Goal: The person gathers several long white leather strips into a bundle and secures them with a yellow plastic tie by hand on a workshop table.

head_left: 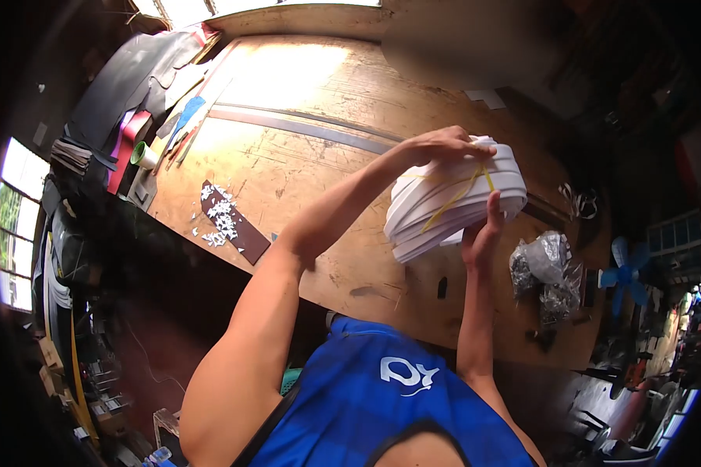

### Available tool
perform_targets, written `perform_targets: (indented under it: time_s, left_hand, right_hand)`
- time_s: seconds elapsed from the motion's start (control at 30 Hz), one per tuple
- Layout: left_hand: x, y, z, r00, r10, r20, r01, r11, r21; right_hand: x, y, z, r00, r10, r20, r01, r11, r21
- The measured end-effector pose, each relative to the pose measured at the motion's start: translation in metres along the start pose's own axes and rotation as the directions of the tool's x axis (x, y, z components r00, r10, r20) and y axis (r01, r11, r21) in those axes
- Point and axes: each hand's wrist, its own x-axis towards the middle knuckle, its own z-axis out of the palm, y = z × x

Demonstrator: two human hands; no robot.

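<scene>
Left hand point(442, 145) clamps the top of the white strip bundle point(453, 198) above the bench point(304, 156) while right hand point(483, 233) props it underneath; best keep the yellow band point(456, 196) centred so strips stay stacked.

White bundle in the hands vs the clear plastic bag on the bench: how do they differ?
The white bundle is a neat stack of flat white strips tied with a yellow band; the plastic bag is crumpled, clear, with small dark pieces inside. The white bundle is held up between the left hand on top and the right hand underneath; the plastic bag lies untouched on the wooden bench. The white bundle looks larger. Both sit toward the bench's right side.
</scene>
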Motion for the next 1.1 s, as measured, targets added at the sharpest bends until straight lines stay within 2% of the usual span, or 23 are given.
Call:
perform_targets:
  time_s: [0.03, 0.07, 0.1, 0.17, 0.23, 0.27, 0.33, 0.37, 0.4, 0.43, 0.47, 0.5, 0.53, 0.6, 0.63, 0.7, 0.73, 0.83, 0.87, 0.93, 0.97, 1.03, 1.1]
  left_hand:
    - [0.011, -0.008, 0.001, 0.998, -0.028, -0.054, 0.028, 1.000, -0.011]
    - [-0.004, 0.013, 0.002, 0.992, -0.044, -0.118, 0.029, 0.991, -0.128]
    - [-0.018, 0.032, 0.001, 0.986, -0.064, -0.155, 0.040, 0.987, -0.156]
    - [-0.031, 0.058, 0.007, 0.975, -0.084, -0.206, 0.047, 0.983, -0.178]
    - [-0.057, 0.069, 0.015, 0.932, -0.095, -0.348, -0.048, 0.923, -0.382]
    - [-0.068, 0.075, 0.018, 0.923, -0.149, -0.355, -0.044, 0.875, -0.481]
    - [-0.097, 0.088, 0.021, 0.889, -0.212, -0.405, -0.074, 0.808, -0.584]
    - [-0.107, 0.087, 0.020, 0.865, -0.221, -0.450, -0.062, 0.843, -0.534]
    - [-0.133, 0.104, 0.023, 0.830, -0.230, -0.509, -0.045, 0.881, -0.471]
    - [-0.141, 0.098, 0.025, 0.809, -0.108, -0.578, -0.174, 0.895, -0.410]
    - [-0.150, 0.097, 0.028, 0.776, -0.038, -0.629, -0.257, 0.892, -0.371]
    - [-0.153, 0.081, 0.026, 0.797, 0.120, -0.592, -0.428, 0.804, -0.413]
    - [-0.165, 0.074, 0.025, 0.809, 0.141, -0.571, -0.444, 0.783, -0.436]
    - [-0.223, 0.095, 0.022, 0.810, -0.061, -0.584, -0.249, 0.865, -0.436]
    - [-0.244, 0.090, 0.018, 0.794, 0.007, -0.608, -0.314, 0.862, -0.399]
    - [-0.281, 0.081, 0.005, 0.753, 0.123, -0.646, -0.441, 0.823, -0.357]
    - [-0.303, 0.077, -0.004, 0.735, 0.121, -0.667, -0.445, 0.829, -0.340]
    - [-0.372, 0.064, -0.025, 0.687, 0.053, -0.725, -0.425, 0.839, -0.341]
    - [-0.392, 0.053, -0.034, 0.669, 0.055, -0.741, -0.426, 0.846, -0.321]
    - [-0.432, 0.032, -0.050, 0.622, -0.018, -0.783, -0.439, 0.819, -0.368]
    - [-0.461, 0.036, -0.052, 0.591, -0.064, -0.804, -0.416, 0.830, -0.371]
    - [-0.509, 0.033, -0.062, 0.518, -0.055, -0.853, -0.383, 0.877, -0.289]
    - [-0.546, 0.021, -0.080, 0.435, -0.112, -0.893, -0.234, 0.944, -0.233]
  right_hand:
    - [0.002, -0.016, 0.001, 0.999, 0.000, 0.040, 0.002, 0.998, -0.056]
    - [0.004, -0.030, 0.000, 0.997, 0.004, 0.082, 0.005, 0.994, -0.113]
    - [0.010, -0.039, 0.000, 0.997, 0.001, 0.078, 0.008, 0.994, -0.111]
    - [0.018, -0.058, 0.004, 0.975, 0.093, 0.202, -0.072, 0.991, -0.109]
    - [0.005, -0.101, 0.021, 0.950, 0.171, 0.263, -0.140, 0.981, -0.133]
    - [0.003, -0.113, 0.032, 0.921, 0.238, 0.309, -0.196, 0.968, -0.159]
    - [0.023, -0.096, 0.010, 0.919, 0.245, 0.310, -0.207, 0.967, -0.149]
    - [0.042, -0.086, -0.008, 0.894, 0.140, 0.426, -0.055, 0.977, -0.207]
    - [0.026, -0.094, 0.014, 0.736, 0.246, 0.631, -0.358, 0.932, 0.054]
    - [0.012, -0.093, 0.037, 0.840, 0.212, 0.499, -0.296, 0.950, 0.095]
    - [0.042, -0.075, 0.020, 0.952, 0.117, 0.281, -0.107, 0.993, -0.051]
    - [0.026, -0.069, 0.039, 0.938, 0.152, 0.312, -0.157, 0.988, -0.010]
    - [0.006, -0.072, 0.059, 0.927, 0.176, 0.333, -0.196, 0.980, 0.027]
    - [-0.024, -0.069, 0.097, 0.880, 0.212, 0.426, -0.256, 0.965, 0.049]
    - [-0.034, -0.066, 0.117, 0.861, 0.211, 0.463, -0.264, 0.963, 0.051]
    - [-0.050, -0.055, 0.154, 0.874, 0.269, 0.404, -0.314, 0.948, 0.047]
    - [-0.046, -0.040, 0.161, 0.860, 0.276, 0.429, -0.325, 0.945, 0.044]
    - [-0.046, -0.002, 0.198, 0.743, 0.148, 0.653, -0.074, 0.987, -0.139]
    - [-0.066, 0.004, 0.235, 0.800, 0.237, 0.551, -0.192, 0.972, -0.139]
    - [-0.114, 0.025, 0.291, 0.818, 0.334, 0.468, -0.310, 0.942, -0.129]
    - [-0.141, 0.039, 0.311, 0.854, 0.168, 0.493, -0.107, 0.983, -0.151]
    - [-0.166, 0.075, 0.339, 0.842, 0.006, 0.540, 0.097, 0.982, -0.163]
    - [-0.182, 0.114, 0.366, 0.797, -0.155, 0.583, 0.261, 0.960, -0.101]
